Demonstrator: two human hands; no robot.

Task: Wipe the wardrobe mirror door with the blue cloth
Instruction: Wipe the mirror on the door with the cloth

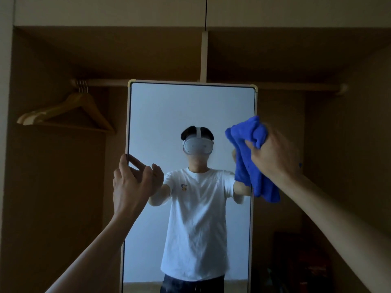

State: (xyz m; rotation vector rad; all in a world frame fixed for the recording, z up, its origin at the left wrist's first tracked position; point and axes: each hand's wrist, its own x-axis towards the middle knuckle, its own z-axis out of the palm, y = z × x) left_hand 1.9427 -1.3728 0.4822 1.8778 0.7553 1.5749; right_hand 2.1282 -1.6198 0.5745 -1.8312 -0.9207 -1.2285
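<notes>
Blue cloth is bunched in the clenched fingers of the right hand, probably wadded so that a thick pad meets the glass. It sits at centre right of the frame, over the right edge of the mirror door. At centre left the left hand curls its fingers round the door's left edge, likely steadying the panel against the wiping push. Wooden hangers hang at upper left.
</notes>
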